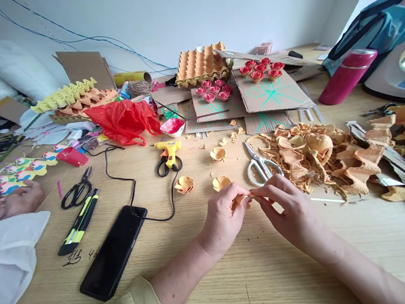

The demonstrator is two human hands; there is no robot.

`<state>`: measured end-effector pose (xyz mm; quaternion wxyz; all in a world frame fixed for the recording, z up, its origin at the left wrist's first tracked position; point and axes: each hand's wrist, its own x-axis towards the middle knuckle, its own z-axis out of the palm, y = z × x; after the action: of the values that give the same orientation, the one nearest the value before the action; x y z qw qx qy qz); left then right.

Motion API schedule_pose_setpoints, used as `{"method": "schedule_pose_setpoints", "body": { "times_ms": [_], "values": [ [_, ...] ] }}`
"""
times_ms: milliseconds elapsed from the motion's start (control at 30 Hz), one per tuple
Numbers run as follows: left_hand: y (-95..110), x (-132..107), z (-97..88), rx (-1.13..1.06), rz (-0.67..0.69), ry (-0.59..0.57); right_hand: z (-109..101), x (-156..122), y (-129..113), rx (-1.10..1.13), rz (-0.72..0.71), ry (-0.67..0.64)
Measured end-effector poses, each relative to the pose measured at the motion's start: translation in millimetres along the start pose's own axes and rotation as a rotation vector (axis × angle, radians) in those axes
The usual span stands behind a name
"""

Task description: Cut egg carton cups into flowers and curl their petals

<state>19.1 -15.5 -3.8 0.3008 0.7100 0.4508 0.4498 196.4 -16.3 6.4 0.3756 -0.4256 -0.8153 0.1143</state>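
Observation:
My left hand (222,220) is closed around a small cut piece of orange egg carton (240,200), partly hidden by my fingers. My right hand (288,210) pinches the edge of the same piece between thumb and fingertips. Just beyond my hands lie three petal-cut egg-carton cups: one cup (221,183) close to my left hand, a nested cup (184,185) to its left, and another cup (218,154) farther back. White-handled scissors (261,165) lie behind my right hand. A yellow hot glue gun (168,153) stands to the left, its cord running toward the phone.
Carton scraps (308,154) heap at right. A phone (114,252), utility knife (79,222) and black scissors (78,189) lie left. Painted red flowers (213,90) sit on cardboard (276,92) near a bowl of red paint (173,127). Another person's hands (18,200) rest far left.

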Motion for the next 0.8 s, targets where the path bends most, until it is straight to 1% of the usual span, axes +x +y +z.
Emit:
{"method": "schedule_pose_setpoints", "body": {
  "times_ms": [100, 233, 367, 600, 800],
  "values": [
    [-1.9, -0.3, 0.9, -0.011, 0.013, 0.019, -0.1, 1.5, 0.2, 0.063, 0.028, 0.003],
    [-2.8, -0.5, 1.8, -0.034, -0.046, -0.022, 1.2, 1.1, 1.9, 0.057, 0.049, -0.015],
    [-2.0, -0.1, 2.4, -0.063, -0.084, -0.021, 1.7, 0.9, 2.3, 0.049, 0.074, -0.027],
    [0.4, -0.1, 4.0, -0.117, -0.097, -0.006, 2.4, -2.0, 3.7, 0.008, 0.039, -0.010],
    [2.5, -0.9, 5.2, -0.144, -0.066, 0.066, 1.9, -0.7, 0.2, 0.056, 0.042, 0.026]
  ]
}}
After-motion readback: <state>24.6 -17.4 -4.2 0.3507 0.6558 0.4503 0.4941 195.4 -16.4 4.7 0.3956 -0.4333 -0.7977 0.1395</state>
